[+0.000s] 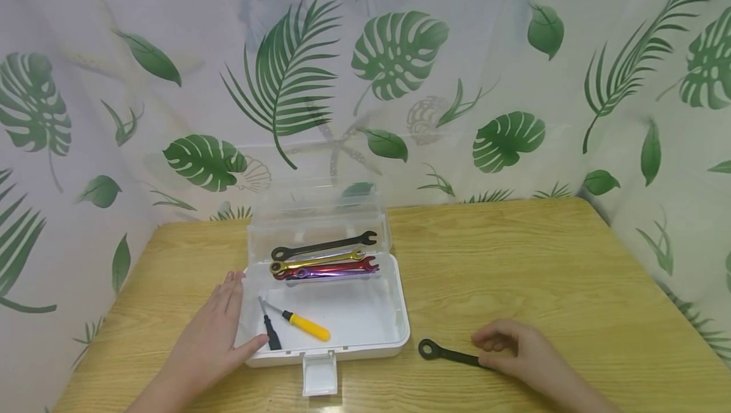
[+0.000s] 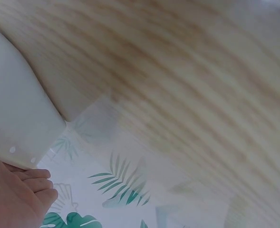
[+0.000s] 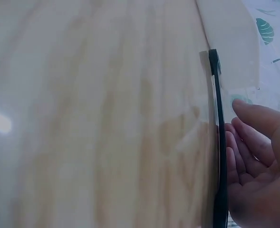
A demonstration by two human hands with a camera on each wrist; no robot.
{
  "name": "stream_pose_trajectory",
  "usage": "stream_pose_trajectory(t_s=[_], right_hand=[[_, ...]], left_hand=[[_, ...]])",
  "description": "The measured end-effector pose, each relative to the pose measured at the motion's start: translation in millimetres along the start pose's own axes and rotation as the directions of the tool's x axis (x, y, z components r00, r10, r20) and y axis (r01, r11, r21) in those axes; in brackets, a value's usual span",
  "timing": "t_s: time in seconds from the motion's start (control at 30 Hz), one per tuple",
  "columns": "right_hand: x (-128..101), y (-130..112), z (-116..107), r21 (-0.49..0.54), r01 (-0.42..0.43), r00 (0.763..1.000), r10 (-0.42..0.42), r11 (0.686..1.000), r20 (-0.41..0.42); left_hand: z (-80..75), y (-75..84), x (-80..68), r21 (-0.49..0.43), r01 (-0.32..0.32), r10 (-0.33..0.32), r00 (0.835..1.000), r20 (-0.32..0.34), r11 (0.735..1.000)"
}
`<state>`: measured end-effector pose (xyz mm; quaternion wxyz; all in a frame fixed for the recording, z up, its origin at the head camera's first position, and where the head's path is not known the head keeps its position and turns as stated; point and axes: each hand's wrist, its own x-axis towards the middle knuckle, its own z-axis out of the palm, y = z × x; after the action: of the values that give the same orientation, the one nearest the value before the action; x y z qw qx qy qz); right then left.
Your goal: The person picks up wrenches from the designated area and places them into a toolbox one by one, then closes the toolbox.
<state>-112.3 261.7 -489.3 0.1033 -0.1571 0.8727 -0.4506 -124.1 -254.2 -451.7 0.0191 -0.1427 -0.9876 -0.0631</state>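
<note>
A white plastic toolbox [image 1: 371,354] stands with its clear lid raised. My left hand [image 1: 208,334] rests along its left side, fingers straight against the wall and thumb over the front corner. On the table to the right of the box lies a black ratcheting combination wrench [image 1: 451,354]. My right hand [image 1: 516,353] is at this wrench's right end, covering it in the head view. The right wrist view has the wrench [image 3: 219,109] beside loosely bent fingers, with the thumb apart from it.
A black wrench [image 1: 325,247], a gold wrench [image 1: 320,262] and red and purple ones lie at the back of the box. A yellow-handled screwdriver [image 1: 308,326] and a black-handled one [image 1: 271,332] lie in its main compartment. Leaf-printed cloth [image 1: 445,165] hangs behind the wooden table [image 1: 514,261].
</note>
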Motion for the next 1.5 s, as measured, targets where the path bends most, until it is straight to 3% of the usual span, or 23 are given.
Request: stream_pose_trajectory(t_s=[0.5, 0.83, 1.03, 1.23, 1.5], right_hand=[[-4, -3, 3, -0.186, 0.059, 0.998, -0.056, 0.981, 0.018], [-1, -11, 2, -0.260, 0.006, 0.999, 0.006, 0.966, 0.044], [-1, -13, 5, -0.307, 0.011, 0.999, -0.001, 0.952, 0.033], [-1, -14, 4, -0.278, -0.013, 0.999, 0.023, 0.960, 0.032], [2, -11, -1, -0.162, -0.058, 0.996, 0.068, 0.985, 0.061]], left_hand=[[4.2, 0.2, -3.5, -0.013, 0.008, -0.008, 1.000, 0.003, 1.000], [3.5, 0.2, -2.3, -0.009, 0.016, -0.016, 1.000, 0.002, 1.000], [2.5, 1.3, -0.7, -0.010, 0.024, -0.024, 1.000, 0.012, 1.000], [0.9, 1.3, 0.2, -0.007, 0.019, -0.019, 1.000, 0.009, 1.000], [0.9, -0.4, 0.1, -0.012, 0.016, -0.015, 1.000, 0.004, 1.000]])
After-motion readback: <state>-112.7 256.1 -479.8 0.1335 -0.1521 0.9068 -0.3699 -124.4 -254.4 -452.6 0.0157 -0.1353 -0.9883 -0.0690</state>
